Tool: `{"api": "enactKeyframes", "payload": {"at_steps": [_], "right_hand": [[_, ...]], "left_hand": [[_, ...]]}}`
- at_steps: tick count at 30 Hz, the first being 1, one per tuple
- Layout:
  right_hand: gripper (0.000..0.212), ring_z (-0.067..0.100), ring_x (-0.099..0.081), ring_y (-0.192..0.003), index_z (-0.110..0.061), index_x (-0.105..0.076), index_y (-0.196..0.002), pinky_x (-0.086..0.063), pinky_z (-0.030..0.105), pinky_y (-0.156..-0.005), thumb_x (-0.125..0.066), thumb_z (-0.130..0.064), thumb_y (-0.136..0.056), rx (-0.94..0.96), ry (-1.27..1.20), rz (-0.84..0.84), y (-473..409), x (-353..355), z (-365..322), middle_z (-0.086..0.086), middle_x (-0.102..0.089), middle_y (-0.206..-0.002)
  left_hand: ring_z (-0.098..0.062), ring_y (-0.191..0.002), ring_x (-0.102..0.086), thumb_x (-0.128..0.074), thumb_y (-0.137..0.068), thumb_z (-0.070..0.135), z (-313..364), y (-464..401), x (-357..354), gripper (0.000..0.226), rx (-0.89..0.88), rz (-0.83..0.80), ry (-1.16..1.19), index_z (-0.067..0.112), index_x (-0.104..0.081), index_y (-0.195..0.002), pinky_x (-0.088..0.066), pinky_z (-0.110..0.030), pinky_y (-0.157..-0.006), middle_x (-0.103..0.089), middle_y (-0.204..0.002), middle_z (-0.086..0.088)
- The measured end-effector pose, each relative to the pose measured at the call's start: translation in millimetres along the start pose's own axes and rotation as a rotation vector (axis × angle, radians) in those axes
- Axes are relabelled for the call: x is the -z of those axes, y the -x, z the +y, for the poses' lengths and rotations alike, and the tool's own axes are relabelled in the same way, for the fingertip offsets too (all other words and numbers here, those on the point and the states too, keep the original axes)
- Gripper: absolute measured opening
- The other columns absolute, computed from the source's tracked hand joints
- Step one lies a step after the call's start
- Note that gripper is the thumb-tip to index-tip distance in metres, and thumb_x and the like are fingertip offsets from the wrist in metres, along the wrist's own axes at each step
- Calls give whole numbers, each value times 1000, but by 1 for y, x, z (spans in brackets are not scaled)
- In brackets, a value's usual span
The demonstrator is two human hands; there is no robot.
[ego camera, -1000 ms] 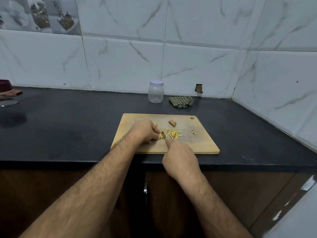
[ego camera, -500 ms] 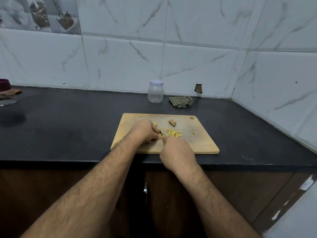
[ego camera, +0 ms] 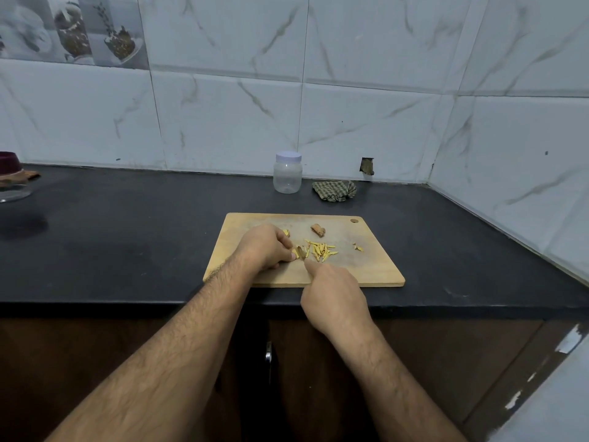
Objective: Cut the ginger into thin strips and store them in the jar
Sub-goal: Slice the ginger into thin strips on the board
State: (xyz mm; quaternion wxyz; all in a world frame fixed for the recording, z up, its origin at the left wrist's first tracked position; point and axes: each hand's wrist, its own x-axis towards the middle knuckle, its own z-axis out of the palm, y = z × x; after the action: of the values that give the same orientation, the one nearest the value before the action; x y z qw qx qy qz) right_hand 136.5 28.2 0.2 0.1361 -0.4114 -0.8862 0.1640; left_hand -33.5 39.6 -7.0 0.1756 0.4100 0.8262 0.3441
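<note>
A wooden cutting board [ego camera: 366, 266] lies on the black counter near its front edge. My left hand [ego camera: 266, 247] rests on the board and pinches a small ginger piece [ego camera: 298, 252] at its fingertips. Just behind that piece, my right hand [ego camera: 334, 295] grips a knife. The hand hides nearly all of the knife, and my forefinger points along it toward the ginger. A pile of thin yellow ginger strips [ego camera: 320, 250] lies right of the piece. A brown ginger chunk [ego camera: 318, 230] sits farther back. The clear jar [ego camera: 287, 173] with a white lid on stands by the wall.
A crumpled checked cloth [ego camera: 334, 191] lies right of the jar. A few ginger scraps [ego camera: 358, 247] sit on the board's right part. A dark red container and a glass dish [ego camera: 12, 186] stand at the far left. Tiled walls close the back and right.
My right hand went forward against the ginger piece half a second ago and has now drawn back toward me. My left hand stays on the piece.
</note>
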Motion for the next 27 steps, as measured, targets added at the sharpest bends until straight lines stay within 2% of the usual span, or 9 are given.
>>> {"api": "enactKeyframes", "payload": {"at_steps": [2,7,10,14,19,24,27], "right_hand": [[52,25,-56,-110,-27,-46,-143,-46,33,-77,-44,-9,-94,22,-1,24,-1,0,0,4,-62,-118],[56,26,-54,-117,-28,-41,-148,-51,37,-90,-44,-10,-95,23,5,1,-6,3,-3,5,-59,-129],[55,25,-54,-118,-27,-43,-147,-52,37,-91,-44,-9,-95,22,14,-14,-8,2,-4,5,-58,-130],[55,24,-55,-117,-26,-44,-147,-53,37,-92,-46,-9,-95,17,22,-15,-9,1,-5,5,-59,-130],[62,24,-55,-114,-30,-42,-148,-48,34,-83,-47,-5,-91,10,36,-37,-13,-1,-10,4,-60,-126],[47,22,-48,-89,-26,-48,-133,-42,33,-65,-47,-6,-91,8,55,-73,4,-2,0,1,-53,-95],[46,23,-49,-89,-26,-48,-134,-42,33,-65,-47,-8,-92,6,37,-49,9,0,2,3,-55,-97]], "left_hand": [[-10,-48,-53,-81,-77,17,-2,-1,-1,14,-2,27,33,21,-69,-84,-51,-27,-65,-64,-66,5],[-12,-52,-55,-81,-77,16,-1,-1,-2,11,12,15,45,18,-71,-81,-55,-30,-70,-66,-66,4],[-12,-54,-56,-81,-78,18,-1,-2,-1,10,23,14,36,19,-72,-82,-57,-31,-73,-67,-68,4],[-11,-51,-55,-81,-77,19,-2,-3,-2,10,23,13,37,19,-73,-81,-55,-30,-70,-67,-68,4],[-11,-51,-55,-82,-77,18,-1,-3,0,9,23,13,48,19,-74,-81,-55,-30,-69,-69,-72,3],[-8,-49,-54,-82,-78,20,-1,-3,0,7,12,4,32,21,-75,-81,-51,-27,-66,-70,-72,4],[-9,-49,-54,-81,-78,19,-1,-3,1,7,16,-6,41,21,-76,-82,-54,-30,-70,-69,-71,4]]}}
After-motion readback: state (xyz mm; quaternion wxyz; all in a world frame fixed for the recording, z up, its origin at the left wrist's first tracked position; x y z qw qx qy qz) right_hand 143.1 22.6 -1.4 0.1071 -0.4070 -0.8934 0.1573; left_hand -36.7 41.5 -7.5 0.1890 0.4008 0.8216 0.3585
